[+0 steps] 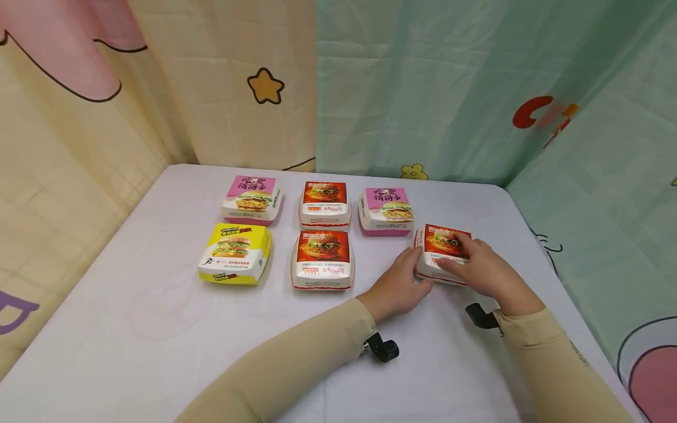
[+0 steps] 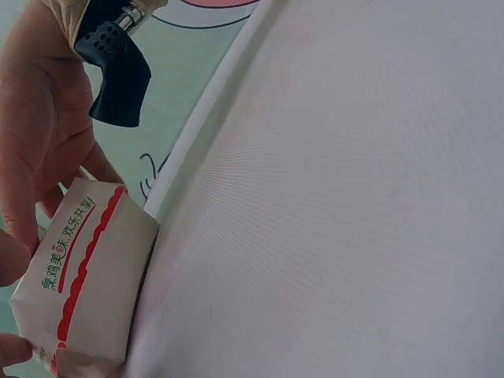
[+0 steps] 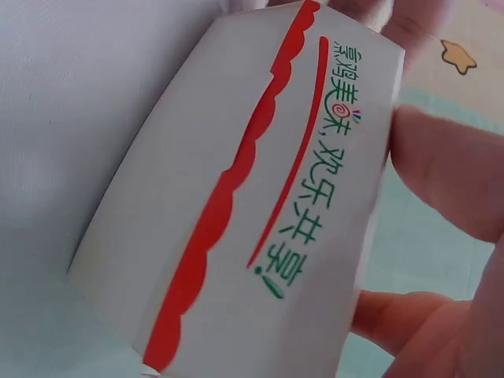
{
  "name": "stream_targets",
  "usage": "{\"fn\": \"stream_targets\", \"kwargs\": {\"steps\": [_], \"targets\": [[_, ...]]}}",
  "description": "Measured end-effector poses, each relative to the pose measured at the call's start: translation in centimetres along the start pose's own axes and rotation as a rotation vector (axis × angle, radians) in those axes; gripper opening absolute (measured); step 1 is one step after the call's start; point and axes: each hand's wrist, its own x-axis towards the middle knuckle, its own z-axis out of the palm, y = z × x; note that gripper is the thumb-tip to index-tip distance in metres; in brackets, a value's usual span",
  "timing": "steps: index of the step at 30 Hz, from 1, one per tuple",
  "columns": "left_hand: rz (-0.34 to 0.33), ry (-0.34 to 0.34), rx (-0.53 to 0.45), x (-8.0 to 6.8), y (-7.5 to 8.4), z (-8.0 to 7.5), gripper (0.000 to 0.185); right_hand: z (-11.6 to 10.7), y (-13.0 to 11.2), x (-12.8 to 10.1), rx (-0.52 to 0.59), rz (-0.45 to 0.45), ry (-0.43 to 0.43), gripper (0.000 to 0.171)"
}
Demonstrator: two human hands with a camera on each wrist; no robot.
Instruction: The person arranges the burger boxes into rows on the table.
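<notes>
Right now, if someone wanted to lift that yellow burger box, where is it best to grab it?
Probably by its two short side walls, coming from above. The yellow burger box lies flat and closed, with bare table on its left and a gap to the red box on its right, so fingers fit on both sides.

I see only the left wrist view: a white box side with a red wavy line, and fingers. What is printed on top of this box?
Observer: The head view shows the box has a red lid with a burger photo.
Operator: Is the right hand on it too?
Observer: Yes, the right hand lies over the lid and right side, while the left hand holds the left side.
Operator: Are other boxes on the table?
Observer: Five more: two pink-lidded boxes, two red-lidded boxes and one yellow box, set in two rows to the left.
</notes>
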Motion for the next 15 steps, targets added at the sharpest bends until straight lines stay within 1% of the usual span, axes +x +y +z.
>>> {"fn": "stream_targets", "kwargs": {"steps": [2,4,8,11,15], "targets": [[-0.026,-0.003,-0.024,0.1,-0.1,-0.1,0.077,0.0,-0.1,0.0,0.000,0.006,-0.021,0.102],[-0.038,-0.004,-0.050,0.2,0.0,-0.2,0.076,0.1,-0.2,-0.2,0.003,0.014,-0.034,0.102],[-0.068,-0.001,-0.074,-0.2,0.3,-0.4,0.074,0.4,-0.6,-0.6,0.024,0.021,-0.032,0.099],[-0.067,0.008,-0.088,-0.6,0.5,-0.5,0.075,0.5,-1.1,-1.0,0.027,0.001,-0.007,0.097],[-0.058,0.047,-0.095,-1.1,0.8,-0.8,0.076,0.6,-1.8,-1.4,0.029,-0.046,0.026,0.094]]}}
